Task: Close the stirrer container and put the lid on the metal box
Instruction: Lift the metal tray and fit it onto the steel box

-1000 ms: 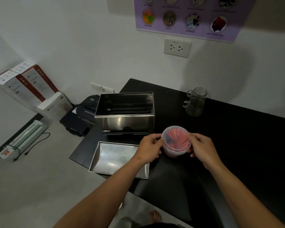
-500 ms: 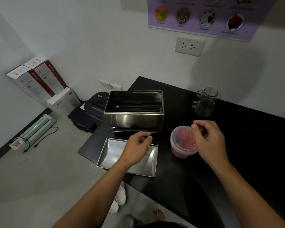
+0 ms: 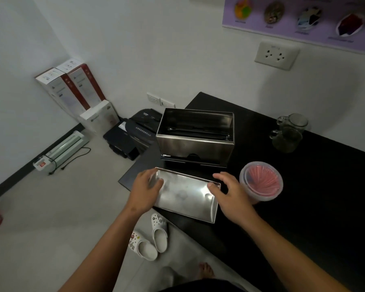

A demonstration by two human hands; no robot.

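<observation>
Flat shiny metal lid [image 3: 185, 194] on the black tabletop [image 3: 303, 207], just in front of the metal box [image 3: 195, 137]. Left hand [image 3: 144, 191] on the lid's left end, fingers curled over the edge. Right hand [image 3: 230, 191] on the lid's right end, thumb touching the corner. Holding it or only touching it? Cannot tell for sure. Lid not clearly lifted yet. Box open on top, dark inside. Stirrer container [image 3: 261, 181] just right of the lid, full of red sticks, clear cover on top. So first job looks done. Still left: lift the lid up and set it on the box. Glass jars [image 3: 289, 133] well behind the lid, to the right of the box.
</observation>
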